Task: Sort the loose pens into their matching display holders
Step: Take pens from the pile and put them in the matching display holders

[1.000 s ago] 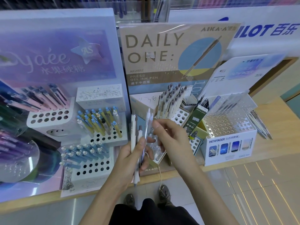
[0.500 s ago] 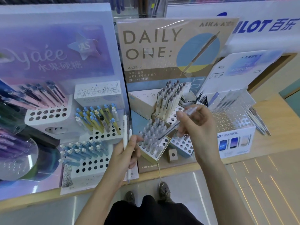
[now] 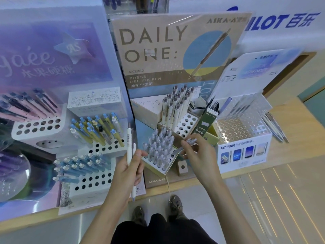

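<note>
now a clear pen [image 3: 190, 141] is pinched by the fingers of the right hand [image 3: 199, 156], just over the holder [image 3: 159, 169] of clear pens near the front edge of the counter [image 3: 295, 134]. white pens [image 3: 129, 138] are held upright in the left hand [image 3: 128, 171]. next, the tip should be aimed at a free hole and pushed down.

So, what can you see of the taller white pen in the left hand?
The taller white pen has a slim cream-white barrel, plastic by its look, with a small grey-brown push button on top. It stands nearly upright, button up. The left hand grips it with thumb and fingers, hiding much of the barrel. A second white pen stands close beside it, set lower.
</note>
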`<action>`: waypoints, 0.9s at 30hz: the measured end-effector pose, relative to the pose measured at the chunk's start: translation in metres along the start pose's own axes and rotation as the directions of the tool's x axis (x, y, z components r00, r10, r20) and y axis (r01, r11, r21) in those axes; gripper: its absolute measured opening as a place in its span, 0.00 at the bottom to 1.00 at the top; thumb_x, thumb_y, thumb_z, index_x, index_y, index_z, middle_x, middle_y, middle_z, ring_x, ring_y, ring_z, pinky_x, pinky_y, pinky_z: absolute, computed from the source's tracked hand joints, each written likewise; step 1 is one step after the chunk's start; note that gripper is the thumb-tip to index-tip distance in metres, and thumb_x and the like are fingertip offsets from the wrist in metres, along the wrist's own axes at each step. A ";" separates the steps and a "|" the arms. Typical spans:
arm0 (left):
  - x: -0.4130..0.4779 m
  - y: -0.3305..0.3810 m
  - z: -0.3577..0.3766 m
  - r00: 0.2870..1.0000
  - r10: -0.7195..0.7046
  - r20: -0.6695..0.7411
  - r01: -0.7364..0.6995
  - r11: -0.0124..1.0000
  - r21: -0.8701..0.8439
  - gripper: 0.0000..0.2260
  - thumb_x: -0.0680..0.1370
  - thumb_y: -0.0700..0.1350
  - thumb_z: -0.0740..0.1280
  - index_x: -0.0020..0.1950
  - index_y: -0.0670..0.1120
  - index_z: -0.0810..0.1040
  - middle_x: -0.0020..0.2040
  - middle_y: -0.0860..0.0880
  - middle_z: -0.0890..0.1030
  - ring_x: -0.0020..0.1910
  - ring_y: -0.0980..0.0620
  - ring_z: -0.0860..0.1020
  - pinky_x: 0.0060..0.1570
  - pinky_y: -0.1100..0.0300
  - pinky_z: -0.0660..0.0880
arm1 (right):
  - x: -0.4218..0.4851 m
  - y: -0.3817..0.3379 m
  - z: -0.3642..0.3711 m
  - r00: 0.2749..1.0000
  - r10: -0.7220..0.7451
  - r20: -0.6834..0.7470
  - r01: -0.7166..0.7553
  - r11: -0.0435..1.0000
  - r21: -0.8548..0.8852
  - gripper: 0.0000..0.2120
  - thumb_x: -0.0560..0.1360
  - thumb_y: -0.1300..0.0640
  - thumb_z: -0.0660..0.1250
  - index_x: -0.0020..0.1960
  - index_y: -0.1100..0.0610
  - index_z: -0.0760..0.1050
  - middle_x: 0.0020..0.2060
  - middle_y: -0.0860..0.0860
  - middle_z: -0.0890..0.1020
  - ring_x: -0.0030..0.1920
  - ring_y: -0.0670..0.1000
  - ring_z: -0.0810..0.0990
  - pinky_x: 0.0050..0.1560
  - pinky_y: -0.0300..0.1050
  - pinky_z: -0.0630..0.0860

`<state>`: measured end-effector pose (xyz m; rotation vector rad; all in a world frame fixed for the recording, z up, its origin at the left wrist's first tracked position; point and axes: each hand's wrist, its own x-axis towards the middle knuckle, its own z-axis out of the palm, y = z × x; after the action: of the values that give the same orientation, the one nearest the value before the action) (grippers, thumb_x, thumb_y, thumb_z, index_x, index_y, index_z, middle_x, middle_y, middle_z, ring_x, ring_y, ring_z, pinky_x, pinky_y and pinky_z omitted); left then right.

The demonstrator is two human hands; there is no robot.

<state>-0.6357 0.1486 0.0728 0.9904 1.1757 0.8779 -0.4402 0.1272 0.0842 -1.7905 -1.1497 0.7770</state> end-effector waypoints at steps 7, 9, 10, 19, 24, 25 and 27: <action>0.000 0.001 0.001 1.000 -0.004 -0.024 0.004 1.000 0.018 0.14 0.76 0.54 0.60 0.47 0.44 0.76 0.26 0.53 0.65 0.21 0.58 0.60 0.21 0.67 0.60 | -0.002 0.000 0.009 0.992 0.008 0.124 0.002 0.997 -0.080 0.03 0.78 0.54 0.65 0.46 0.49 0.73 0.32 0.50 0.81 0.33 0.48 0.81 0.36 0.47 0.78; 0.001 0.002 0.001 1.000 -0.005 -0.026 0.005 1.000 0.011 0.15 0.76 0.54 0.60 0.47 0.43 0.76 0.26 0.53 0.65 0.21 0.58 0.60 0.21 0.67 0.60 | -0.004 0.001 0.009 0.989 -0.004 0.149 0.019 0.995 -0.094 0.02 0.78 0.55 0.65 0.47 0.53 0.74 0.32 0.47 0.80 0.32 0.46 0.80 0.37 0.44 0.77; 0.001 0.002 0.001 1.000 -0.006 -0.027 0.007 1.000 0.008 0.15 0.75 0.54 0.60 0.47 0.43 0.76 0.26 0.53 0.65 0.21 0.58 0.60 0.21 0.67 0.60 | -0.006 0.001 0.010 0.985 -0.011 0.170 0.028 0.995 -0.095 0.02 0.78 0.56 0.65 0.48 0.54 0.74 0.33 0.46 0.80 0.33 0.44 0.80 0.36 0.40 0.76; 0.000 0.004 0.001 0.999 -0.004 0.033 0.004 1.000 -0.009 0.13 0.73 0.58 0.62 0.46 0.50 0.79 0.27 0.53 0.66 0.21 0.58 0.60 0.21 0.68 0.60 | -0.013 0.009 0.015 0.946 -0.003 0.325 0.084 0.968 -0.236 0.10 0.78 0.60 0.65 0.59 0.55 0.75 0.45 0.47 0.79 0.43 0.45 0.78 0.47 0.42 0.76; -0.005 0.007 0.007 0.997 0.001 0.078 0.009 0.992 -0.129 0.17 0.72 0.58 0.63 0.49 0.46 0.71 0.28 0.53 0.67 0.21 0.58 0.59 0.19 0.68 0.59 | -0.014 0.011 0.021 0.960 -0.072 0.270 0.162 0.930 -0.329 0.05 0.77 0.59 0.67 0.51 0.59 0.74 0.43 0.51 0.81 0.42 0.51 0.79 0.43 0.46 0.75; -0.006 0.007 0.008 0.996 -0.006 0.087 0.019 0.987 -0.159 0.15 0.72 0.57 0.63 0.47 0.46 0.69 0.29 0.53 0.68 0.21 0.58 0.59 0.19 0.68 0.58 | -0.014 0.011 0.022 0.958 -0.073 0.276 0.166 0.929 -0.330 0.05 0.77 0.60 0.67 0.52 0.60 0.74 0.44 0.52 0.82 0.43 0.52 0.79 0.44 0.46 0.75; -0.007 0.009 0.009 0.994 -0.029 0.102 0.051 0.975 -0.216 0.12 0.73 0.55 0.62 0.45 0.46 0.68 0.29 0.52 0.69 0.21 0.58 0.58 0.19 0.68 0.57 | -0.012 0.009 0.021 0.953 -0.064 0.297 0.166 0.929 -0.332 0.06 0.77 0.61 0.67 0.53 0.60 0.74 0.46 0.53 0.82 0.43 0.50 0.78 0.43 0.41 0.73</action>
<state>-0.6283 0.1440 0.0838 0.8189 0.9895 0.8953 -0.4589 0.1207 0.0670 -1.9193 -1.6582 0.8105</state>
